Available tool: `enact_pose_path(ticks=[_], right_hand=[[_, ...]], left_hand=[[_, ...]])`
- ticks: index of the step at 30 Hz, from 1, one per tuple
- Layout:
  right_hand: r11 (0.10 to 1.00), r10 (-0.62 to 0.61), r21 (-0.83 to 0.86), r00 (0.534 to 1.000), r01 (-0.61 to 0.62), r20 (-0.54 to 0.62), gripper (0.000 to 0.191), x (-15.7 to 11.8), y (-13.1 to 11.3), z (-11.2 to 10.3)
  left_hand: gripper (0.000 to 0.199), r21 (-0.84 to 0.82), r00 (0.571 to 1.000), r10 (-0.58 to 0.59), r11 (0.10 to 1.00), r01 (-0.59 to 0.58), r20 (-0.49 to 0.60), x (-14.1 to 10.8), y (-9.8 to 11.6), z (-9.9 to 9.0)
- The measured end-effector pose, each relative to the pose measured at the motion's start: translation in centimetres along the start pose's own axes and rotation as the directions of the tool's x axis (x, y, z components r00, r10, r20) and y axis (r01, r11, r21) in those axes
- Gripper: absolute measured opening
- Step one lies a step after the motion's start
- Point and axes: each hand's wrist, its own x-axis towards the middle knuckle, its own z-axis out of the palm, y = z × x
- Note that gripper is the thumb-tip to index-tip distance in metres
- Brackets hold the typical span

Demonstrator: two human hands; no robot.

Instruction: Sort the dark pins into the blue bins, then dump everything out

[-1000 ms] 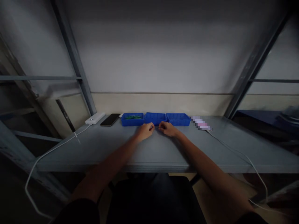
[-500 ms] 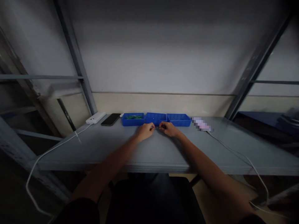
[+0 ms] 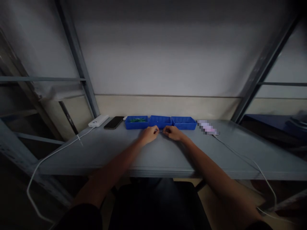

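Note:
A thin, pale, rod-like piece [image 3: 161, 131] spans the small gap between my hands, too small to name. My left hand [image 3: 149, 134] pinches its left end, and my right hand [image 3: 173, 132] pinches the other end, fingers curled. Both hands are low over the grey table, just in front of the middle blue bin [image 3: 160, 120]. Small green pieces lie in the left blue bin [image 3: 137, 126]. The right blue bin [image 3: 184, 124] stands beside the middle one; its contents are too dark to make out.
On the left lie a black phone [image 3: 114, 122] and a white power bank [image 3: 98, 121] with a white cable. A blurred-out pinkish device [image 3: 207, 127] with a cable lies on the right. Metal posts rise at both sides of the grey table [image 3: 158, 159], before a pale wall.
Almost nothing has moved. The thin piece between my fingertips shows slightly brighter now; both hands stay in the same place.

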Motion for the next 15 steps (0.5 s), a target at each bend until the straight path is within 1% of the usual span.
enact_pose_path(ticks=[7, 15], right_hand=[[1.000, 0.005, 0.013, 0.999, -0.004, -0.052, 0.010, 0.03, -0.02, -0.02], [0.999, -0.018, 0.026, 0.999, 0.019, -0.036, 0.013, -0.08, -0.18, -0.22]], left_hand=[[0.019, 0.013, 1.000, 0.030, 0.999, -0.030, -0.001, -0.01, -0.26, 0.08], [0.020, 0.016, 1.000, 0.024, 1.000, -0.024, -0.004, 0.03, -0.36, 0.11]])
